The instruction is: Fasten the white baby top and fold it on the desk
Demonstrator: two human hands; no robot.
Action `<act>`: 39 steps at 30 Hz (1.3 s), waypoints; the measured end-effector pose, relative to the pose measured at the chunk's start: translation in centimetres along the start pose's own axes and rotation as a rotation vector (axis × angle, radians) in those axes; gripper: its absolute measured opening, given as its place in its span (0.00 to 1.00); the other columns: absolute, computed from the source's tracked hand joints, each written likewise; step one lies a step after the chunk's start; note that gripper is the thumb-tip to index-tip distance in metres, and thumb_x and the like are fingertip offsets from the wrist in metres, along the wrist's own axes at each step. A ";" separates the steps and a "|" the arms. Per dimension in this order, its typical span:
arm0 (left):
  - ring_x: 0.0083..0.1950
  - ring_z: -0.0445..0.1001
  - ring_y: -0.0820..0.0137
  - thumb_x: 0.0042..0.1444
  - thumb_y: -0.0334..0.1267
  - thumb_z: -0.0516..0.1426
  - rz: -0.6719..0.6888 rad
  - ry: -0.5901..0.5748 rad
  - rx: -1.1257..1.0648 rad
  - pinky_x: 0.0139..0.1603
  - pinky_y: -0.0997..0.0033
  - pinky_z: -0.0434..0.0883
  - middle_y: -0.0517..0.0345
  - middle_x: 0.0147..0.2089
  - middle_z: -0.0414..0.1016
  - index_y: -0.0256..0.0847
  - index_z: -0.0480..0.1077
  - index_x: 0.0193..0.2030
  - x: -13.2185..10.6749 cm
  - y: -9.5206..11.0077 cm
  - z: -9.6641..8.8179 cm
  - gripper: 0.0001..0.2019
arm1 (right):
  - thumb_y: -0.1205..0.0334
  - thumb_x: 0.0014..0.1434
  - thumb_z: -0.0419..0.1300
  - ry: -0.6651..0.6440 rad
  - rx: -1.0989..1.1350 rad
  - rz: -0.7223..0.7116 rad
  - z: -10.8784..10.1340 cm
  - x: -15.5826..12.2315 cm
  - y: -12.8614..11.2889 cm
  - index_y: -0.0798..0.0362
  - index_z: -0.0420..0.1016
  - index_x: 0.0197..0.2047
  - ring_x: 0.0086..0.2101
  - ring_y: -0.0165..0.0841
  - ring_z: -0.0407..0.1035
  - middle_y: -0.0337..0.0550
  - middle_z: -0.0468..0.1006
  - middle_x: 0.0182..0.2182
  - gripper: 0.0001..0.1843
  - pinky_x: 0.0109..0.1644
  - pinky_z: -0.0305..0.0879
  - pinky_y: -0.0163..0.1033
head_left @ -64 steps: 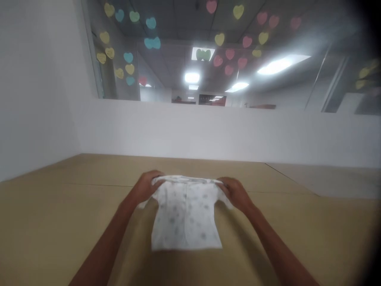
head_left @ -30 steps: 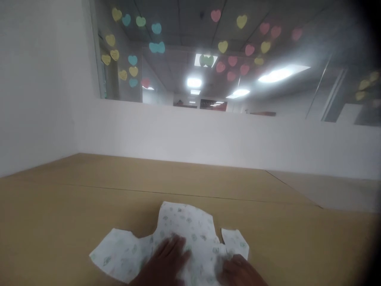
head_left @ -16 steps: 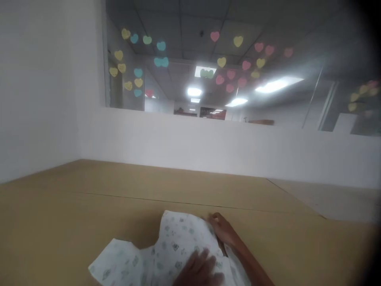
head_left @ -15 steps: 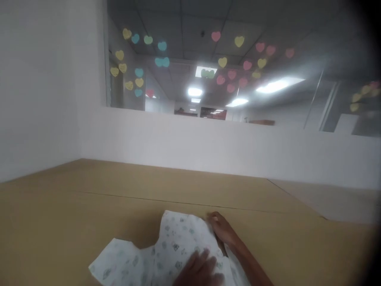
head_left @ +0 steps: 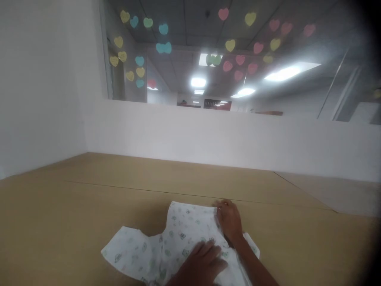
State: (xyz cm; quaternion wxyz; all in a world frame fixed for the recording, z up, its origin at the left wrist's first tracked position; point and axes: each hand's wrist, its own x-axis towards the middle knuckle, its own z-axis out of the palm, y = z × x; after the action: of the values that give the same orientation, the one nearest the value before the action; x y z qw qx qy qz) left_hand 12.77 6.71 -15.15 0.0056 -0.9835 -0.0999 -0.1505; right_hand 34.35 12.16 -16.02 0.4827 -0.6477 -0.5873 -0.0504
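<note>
A small white baby shirt (head_left: 175, 242) with a faint printed pattern lies spread on the tan table (head_left: 74, 214), one sleeve reaching out to the left. My left hand (head_left: 202, 260) rests flat on the shirt's near middle, fingers stretched out. My right hand (head_left: 229, 220) lies on the shirt's far right edge, fingers curled at the hem; whether it pinches the cloth I cannot make out. The right sleeve is partly hidden under my right forearm.
A low white wall (head_left: 208, 135) borders the table's far side, and a white wall (head_left: 38, 87) stands on the left. Above it is a glass pane (head_left: 226, 51) with coloured heart stickers. A seam (head_left: 303, 190) crosses the table at right.
The shirt was held up folded by both hands, then laid down and spread. My right hand moved from the near edge to the far right edge; my left hand stays flat on the cloth.
</note>
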 end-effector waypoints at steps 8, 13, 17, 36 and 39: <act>0.54 0.59 0.64 0.53 0.25 0.50 -0.208 0.313 -0.200 0.61 0.62 0.58 0.54 0.51 0.63 0.39 0.66 0.50 -0.2 1.2 -0.5 0.17 | 0.47 0.67 0.41 -0.575 -0.230 -0.245 0.0 -3.4 -2.1 0.55 0.57 0.67 0.64 0.44 0.45 0.49 0.50 0.65 0.31 0.66 0.45 0.53; 0.64 0.49 0.62 0.52 0.29 0.55 -0.296 0.139 -0.081 0.67 0.58 0.47 0.57 0.63 0.53 0.44 0.60 0.62 -0.2 0.4 0.0 0.29 | 0.51 0.65 0.45 -0.321 -0.117 -0.280 -0.5 -1.7 -0.8 0.58 0.66 0.59 0.63 0.39 0.48 0.50 0.53 0.64 0.27 0.66 0.49 0.45; 0.67 0.44 0.65 0.53 0.33 0.55 -0.304 -0.051 -0.110 0.69 0.60 0.45 0.61 0.66 0.48 0.44 0.58 0.66 0.6 -1.8 -0.7 0.31 | 0.58 0.64 0.47 -0.102 0.101 -0.243 -3.1 -0.6 -1.3 0.56 0.72 0.42 0.46 0.32 0.66 0.47 0.71 0.45 0.15 0.52 0.62 0.38; 0.68 0.42 0.60 0.62 0.40 0.56 -0.339 0.031 0.101 0.67 0.48 0.46 0.54 0.68 0.44 0.42 0.57 0.66 1.8 -1.8 0.2 0.27 | 0.62 0.58 0.49 -0.526 -0.549 0.178 -7.2 -3.5 -1.0 0.53 0.61 0.62 0.48 0.47 0.66 0.53 0.72 0.47 0.28 0.48 0.60 0.49; 0.67 0.43 0.59 0.62 0.39 0.56 -0.343 0.033 0.086 0.67 0.48 0.46 0.54 0.68 0.45 0.41 0.58 0.66 1.9 -1.6 0.0 0.26 | 0.67 0.56 0.48 -0.504 -0.526 0.182 -8.0 -2.9 -0.4 0.49 0.65 0.59 0.49 0.44 0.66 0.49 0.72 0.48 0.27 0.48 0.59 0.46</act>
State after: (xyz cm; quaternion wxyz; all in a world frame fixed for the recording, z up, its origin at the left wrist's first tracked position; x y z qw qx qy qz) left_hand 14.21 8.65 -14.58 0.0235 -0.9483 -0.2727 -0.1610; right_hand 37.12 4.61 -13.38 0.1429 -0.7912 -0.5946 0.0046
